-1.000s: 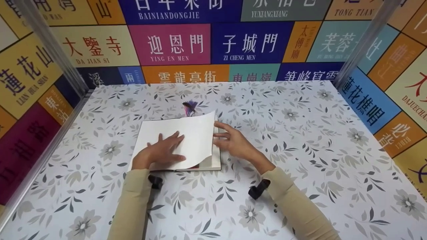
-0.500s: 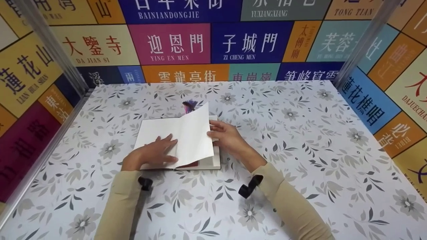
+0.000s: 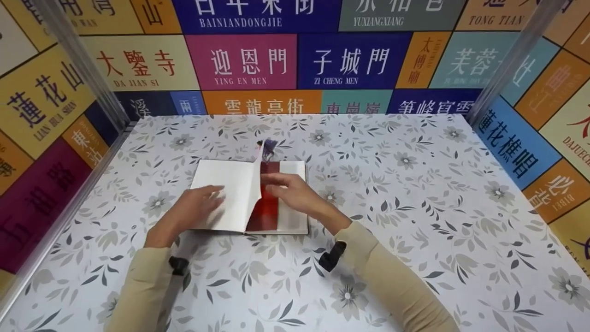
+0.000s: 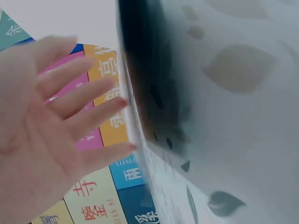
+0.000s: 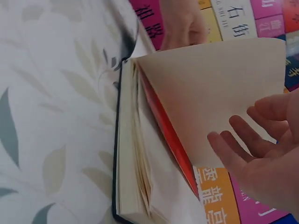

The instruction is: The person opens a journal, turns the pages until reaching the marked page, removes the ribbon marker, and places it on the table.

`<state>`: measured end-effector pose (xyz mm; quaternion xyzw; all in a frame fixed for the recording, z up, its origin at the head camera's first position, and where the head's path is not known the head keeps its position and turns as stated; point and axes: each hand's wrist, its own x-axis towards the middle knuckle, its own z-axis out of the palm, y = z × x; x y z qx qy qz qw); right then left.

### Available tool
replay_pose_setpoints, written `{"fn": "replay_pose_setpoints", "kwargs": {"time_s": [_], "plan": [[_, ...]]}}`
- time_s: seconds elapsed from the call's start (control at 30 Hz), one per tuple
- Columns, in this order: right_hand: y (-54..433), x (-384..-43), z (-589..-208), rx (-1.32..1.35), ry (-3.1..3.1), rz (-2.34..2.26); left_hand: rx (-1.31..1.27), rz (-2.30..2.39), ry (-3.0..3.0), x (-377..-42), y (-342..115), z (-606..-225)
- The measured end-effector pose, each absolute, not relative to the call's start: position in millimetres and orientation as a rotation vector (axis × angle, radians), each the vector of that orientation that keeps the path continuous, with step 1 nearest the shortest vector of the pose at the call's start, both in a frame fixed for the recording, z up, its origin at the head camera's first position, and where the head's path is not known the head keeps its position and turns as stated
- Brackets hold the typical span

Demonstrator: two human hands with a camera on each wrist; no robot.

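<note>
Plain white on the left-hand page (image 3: 233,175), and then a blaze of red: the strip (image 3: 265,213) burns scarlet mid-length, sinking to maroon at both ends! Purple on the tassel (image 3: 270,146), cream along the page edges (image 5: 128,154), near-black on the cover (image 5: 117,140). The white tablecloth (image 3: 415,184) runs a print of grey and beige leaves and flowers, some leaves dark slate. Beige sleeves (image 3: 387,272), black wrist cameras (image 3: 333,256). And the wall (image 3: 249,40), what a patchwork: magenta and indigo blocks with white lettering, orange, teal, sky blue, pale yellow carrying red characters!
</note>
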<state>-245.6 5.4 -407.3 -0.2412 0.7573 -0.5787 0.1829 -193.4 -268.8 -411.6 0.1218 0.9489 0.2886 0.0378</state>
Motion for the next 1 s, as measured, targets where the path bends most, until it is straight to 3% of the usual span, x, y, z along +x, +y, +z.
{"fn": "replay_pose_setpoints", "kwargs": {"time_s": [0.17,0.3,0.77,1.0], "plan": [[-3,-236,-412,-0.966,2.459,-1.101,0.193,1.094,2.937,-187,-274,-404],[-7,-231,-415,-0.987,2.540,-0.827,0.174,1.154,2.960,-182,-276,-396],[-13,-229,-433,-0.991,2.477,-0.568,0.321,1.203,3.103,-172,-262,-357],[-16,-230,-429,-0.984,2.468,-0.441,0.346,0.990,2.989,-190,-254,-362]]}}
